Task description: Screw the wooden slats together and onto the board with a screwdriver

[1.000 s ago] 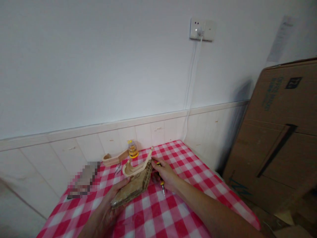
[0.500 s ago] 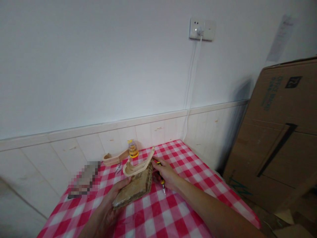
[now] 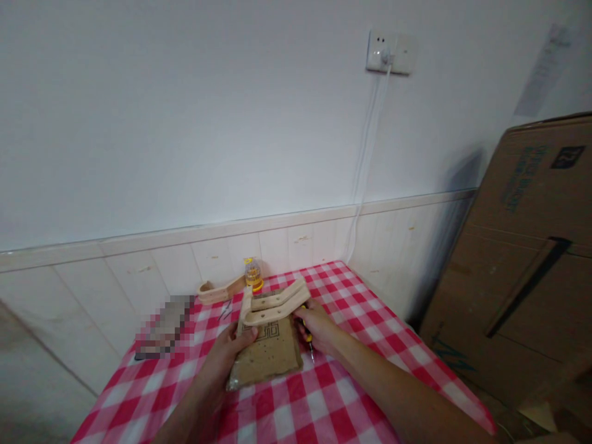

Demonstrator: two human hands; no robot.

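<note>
Tilted flatter since earlier, brown board point(image 3: 268, 356) sits clamped in left grip point(image 3: 230, 350); right grip point(image 3: 316, 325) half-hides a screwdriver point(image 3: 309, 343).

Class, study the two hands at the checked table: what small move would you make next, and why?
Probably bring the screwdriver tip round to the wooden bracket. The left hand steadies the brown board with the bracket on it, while the right hand holds the screwdriver beside the board's edge, its tip pointing away from the bracket.

A pixelated patch point(image 3: 163, 327) hides something at nine o'clock of the brown board point(image 3: 266, 354). The cardboard box point(image 3: 531, 259) is cut off at three o'clock, and the screwdriver point(image 3: 309, 341) is mostly hidden inside the right hand point(image 3: 317, 324).
</note>
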